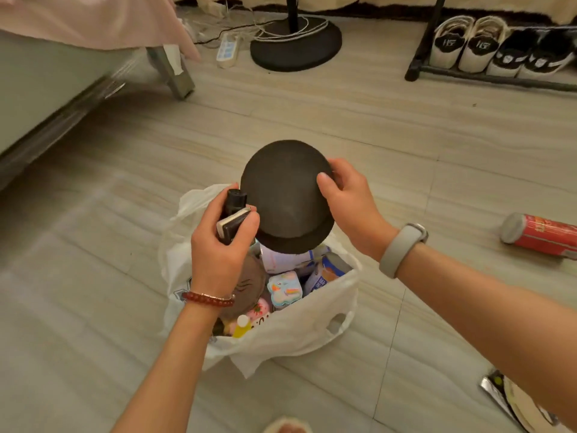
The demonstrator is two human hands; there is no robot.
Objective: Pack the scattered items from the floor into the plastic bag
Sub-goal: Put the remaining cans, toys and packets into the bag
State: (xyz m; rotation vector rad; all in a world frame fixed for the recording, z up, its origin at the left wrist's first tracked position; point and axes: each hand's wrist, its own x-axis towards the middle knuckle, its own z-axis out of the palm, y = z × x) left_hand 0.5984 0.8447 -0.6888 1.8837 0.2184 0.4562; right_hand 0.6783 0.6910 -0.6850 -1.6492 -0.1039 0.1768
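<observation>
A white plastic bag [299, 331] stands open on the floor, filled with several items, among them a rainbow tin, a brown plush and cartons. Above its mouth my right hand [346, 198] holds a black bowl [285, 195] upside down by its rim. My left hand [223, 245] grips a small dark bottle [234, 200] together with a small black notebook [232, 225], right beside the bowl. A red can [540, 234] lies on its side on the floor at the right. A shiny snack packet [512, 401] lies at the lower right, partly behind my right forearm.
A bed frame [62, 98] with a pink sheet runs along the left. Behind the bag stand a black fan base [296, 45], a power strip [229, 50] with cables, and a shoe rack [499, 57] with several shoes.
</observation>
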